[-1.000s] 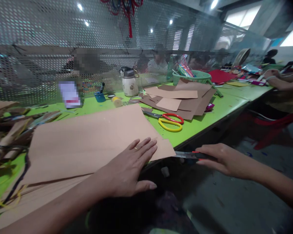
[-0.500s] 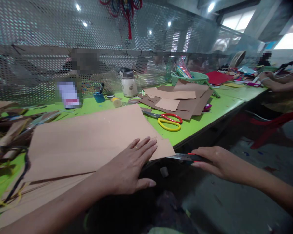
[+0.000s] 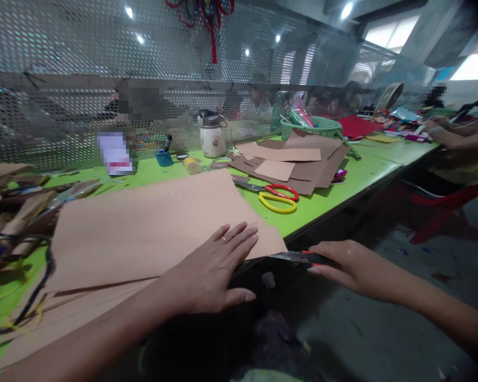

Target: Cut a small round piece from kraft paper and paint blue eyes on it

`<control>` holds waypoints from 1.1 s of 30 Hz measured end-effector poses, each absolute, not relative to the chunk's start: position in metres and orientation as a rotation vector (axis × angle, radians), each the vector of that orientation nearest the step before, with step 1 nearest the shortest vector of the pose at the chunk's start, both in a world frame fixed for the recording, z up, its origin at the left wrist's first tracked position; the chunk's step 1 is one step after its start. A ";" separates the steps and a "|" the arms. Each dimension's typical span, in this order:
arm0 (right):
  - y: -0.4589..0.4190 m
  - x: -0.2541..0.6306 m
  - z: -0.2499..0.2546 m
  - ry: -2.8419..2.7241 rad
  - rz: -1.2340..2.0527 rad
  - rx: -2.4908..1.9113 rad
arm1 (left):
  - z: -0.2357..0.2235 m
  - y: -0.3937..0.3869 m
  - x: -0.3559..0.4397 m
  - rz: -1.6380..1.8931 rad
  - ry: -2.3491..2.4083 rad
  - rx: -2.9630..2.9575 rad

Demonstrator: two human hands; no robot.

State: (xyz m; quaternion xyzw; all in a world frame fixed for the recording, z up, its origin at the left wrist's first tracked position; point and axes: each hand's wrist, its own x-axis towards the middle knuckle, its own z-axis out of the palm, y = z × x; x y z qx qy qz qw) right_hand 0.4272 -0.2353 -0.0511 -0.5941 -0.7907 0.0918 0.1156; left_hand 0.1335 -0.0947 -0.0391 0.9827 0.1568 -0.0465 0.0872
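Observation:
A large folded sheet of tan paper [image 3: 143, 228] lies on the green table [image 3: 342, 185], its near corner hanging over the front edge. My left hand [image 3: 215, 270] lies flat on that corner, fingers spread, a ring on one finger. My right hand [image 3: 350, 265] is off the table's edge and grips a utility knife [image 3: 297, 257] with a red and black handle. The blade points left and meets the paper's right corner.
Scissors with red and yellow handles [image 3: 276, 199] lie past the sheet. Behind them are brown paper offcuts [image 3: 290, 159], a green basket [image 3: 314, 126] and a white flask [image 3: 211, 135]. Cords and scraps [image 3: 16, 223] pile at the left. Another person's arm [image 3: 458, 138] rests far right.
My right hand has slid the knife leftward, so the blade now reaches the paper's corner. My left hand has stayed pressed on the sheet.

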 end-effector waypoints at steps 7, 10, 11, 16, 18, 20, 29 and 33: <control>-0.217 0.401 -0.048 -2.338 0.307 -1.702 | -0.042 -0.095 0.132 -0.128 0.463 2.942; -0.216 0.396 -0.048 -2.312 0.334 -1.706 | -0.041 -0.095 0.132 -0.118 0.458 2.940; -0.217 0.396 -0.049 -2.303 0.338 -1.706 | -0.040 -0.096 0.133 -0.113 0.456 2.938; -0.217 0.392 -0.051 -2.287 0.359 -1.697 | -0.041 -0.095 0.134 -0.094 0.453 2.931; -0.215 0.390 -0.051 -2.283 0.365 -1.690 | -0.042 -0.095 0.134 -0.095 0.451 2.932; -0.214 0.389 -0.050 -2.280 0.370 -1.694 | -0.042 -0.096 0.134 -0.089 0.451 2.935; -0.205 0.425 -0.041 -2.314 0.417 -1.680 | -0.042 -0.111 0.161 0.036 0.527 2.920; -0.196 0.434 -0.040 -2.343 0.432 -1.662 | -0.030 -0.107 0.142 0.189 0.584 2.885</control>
